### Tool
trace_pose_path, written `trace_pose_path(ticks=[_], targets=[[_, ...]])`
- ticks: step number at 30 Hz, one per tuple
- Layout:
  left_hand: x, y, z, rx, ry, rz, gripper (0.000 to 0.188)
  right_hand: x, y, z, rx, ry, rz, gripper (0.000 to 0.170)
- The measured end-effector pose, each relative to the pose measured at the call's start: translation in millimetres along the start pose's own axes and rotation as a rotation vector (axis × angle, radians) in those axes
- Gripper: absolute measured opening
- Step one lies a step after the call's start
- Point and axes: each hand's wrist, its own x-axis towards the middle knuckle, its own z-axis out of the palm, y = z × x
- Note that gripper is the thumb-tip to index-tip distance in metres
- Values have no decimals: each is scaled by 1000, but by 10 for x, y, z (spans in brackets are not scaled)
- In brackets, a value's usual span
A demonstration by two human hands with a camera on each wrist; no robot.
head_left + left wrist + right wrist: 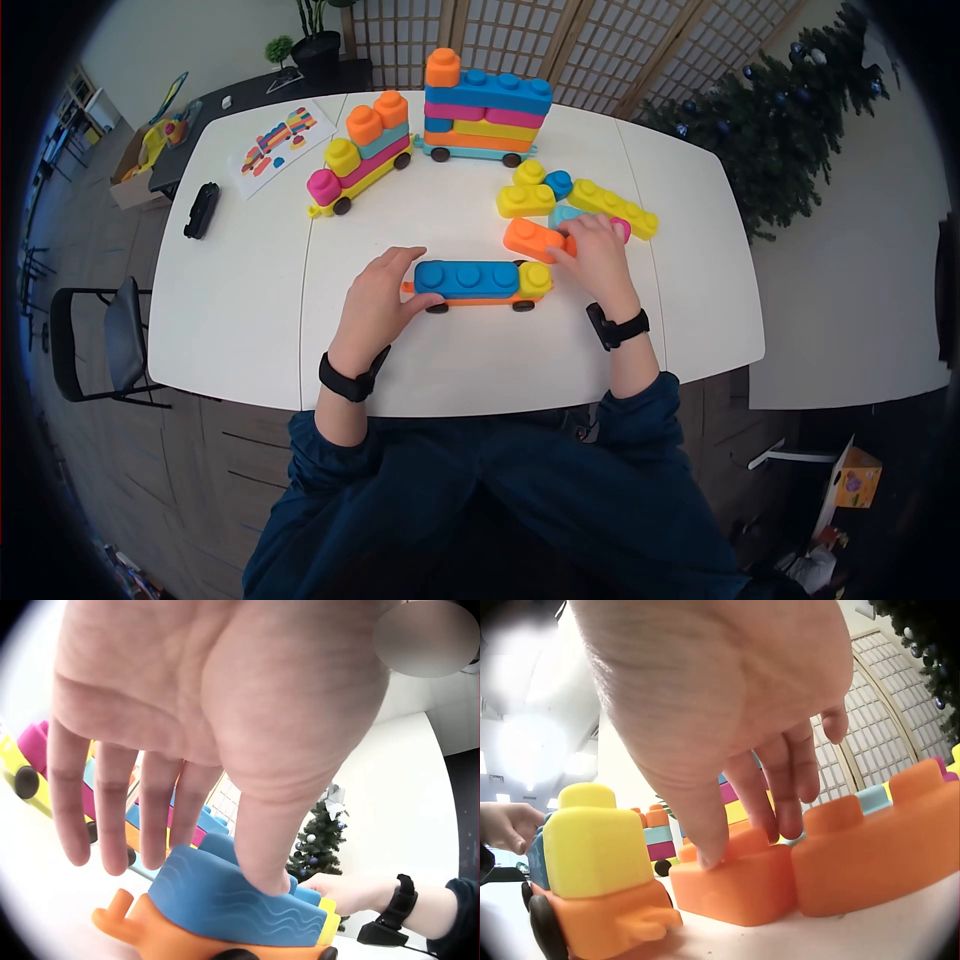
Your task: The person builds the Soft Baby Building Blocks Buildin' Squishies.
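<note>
A long blue block (467,279) and a yellow block (535,279) sit on an orange wheeled base (480,301). My left hand (378,300) straddles its left end; the thumb touches the blue side in the left wrist view, and the fingers extend loosely beyond the far side. Right of the base, my right hand (602,262) reaches over orange blocks (533,240). In the right wrist view its thumb and fingertips pinch the top of one orange block (739,889), which stands on the table against a larger orange block (877,859). The hand hides part of these blocks in the head view.
Behind stand a tall stacked wagon (485,115) and a smaller wheeled one (365,160). Loose yellow blocks (525,201), a small blue block (559,184) and a pink one (621,229) lie back right. A picture sheet (283,145) and a black object (202,210) lie left.
</note>
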Motion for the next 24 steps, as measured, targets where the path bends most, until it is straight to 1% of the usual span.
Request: trace_pose_path(ticks=[1,2,4,5,6,7,8,10,11,13,14,16,17,19,24], targets=[[2,-5,-13,14,-36,7,52,13,-15,5,-43,-74,17,32],[2,-10,-21,28,-72,15,51,21,-20,16,-43,-76,15,32],[0,-43,15,44,-61,15,51,29,-25,33,-27,-97,35,31],[0,-53,31,60,-52,18,51,29,-29,34,-28,-98,35,31],[4,-51,34,60,-53,18,51,33,-36,32,25,-60,32,32],[9,-45,39,45,-68,-9,50,46,-69,5,78,-21,29,33],[12,-43,41,30,-82,-36,50,55,-107,-24,77,-21,28,33],[9,-48,47,24,-77,-34,50,64,-229,-92,375,42,63,33],[6,-51,53,18,-72,-32,50,66,-304,-102,375,41,62,33],[2,-65,61,14,-63,-23,50,56,-485,-96,675,54,-46,32],[2,-69,64,10,-54,-13,50,41,-591,-99,675,54,-45,32],[5,-74,63,12,-63,-22,50,17,-791,-102,788,-64,-116,32],[5,-78,62,14,-72,-32,49,14,-849,-96,789,-64,-116,32],[7,-103,74,-26,-79,-56,49,9,-923,-83,782,-180,-52,31],[0,-115,52,-147,-74,-92,52,0,-936,2,750,-147,-109,33]])
